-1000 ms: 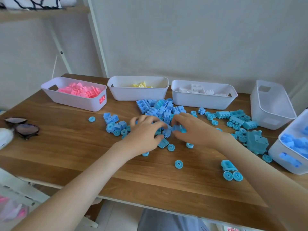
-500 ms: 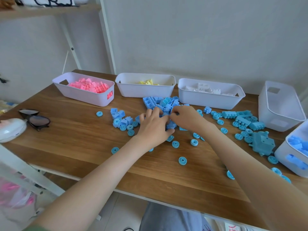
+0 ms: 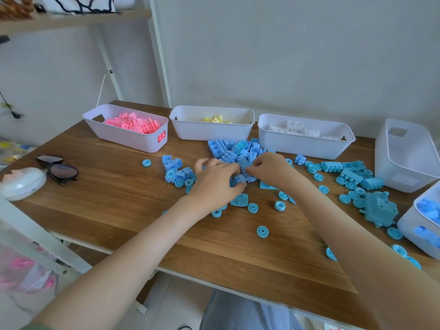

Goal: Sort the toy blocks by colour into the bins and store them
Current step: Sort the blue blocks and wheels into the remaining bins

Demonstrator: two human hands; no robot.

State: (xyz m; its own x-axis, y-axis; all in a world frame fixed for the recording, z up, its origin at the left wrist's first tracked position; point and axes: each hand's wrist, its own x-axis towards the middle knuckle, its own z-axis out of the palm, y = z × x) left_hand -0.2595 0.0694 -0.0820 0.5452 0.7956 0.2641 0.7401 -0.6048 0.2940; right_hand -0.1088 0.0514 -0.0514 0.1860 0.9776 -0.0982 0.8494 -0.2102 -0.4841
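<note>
Left hand (image 3: 214,179) and right hand (image 3: 271,170) grip blue blocks (image 3: 228,148).

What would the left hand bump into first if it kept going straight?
The left hand would meet the blue blocks first; it grips some now. The right hand sits just beyond, though depth is unclear.

Logged both forearms bare and extended forward: left arm in from 7 o'clock, right arm in from 5 o'clock, meeting near centre. Found left hand (image 3: 215,179) palm down, knuckles up, fingers curled round blue blocks (image 3: 239,180). Found right hand (image 3: 271,170) palm down at 3 o'clock of the left, fingertips pinching blue blocks. Noted fingertips of both hands almost touching.
</note>
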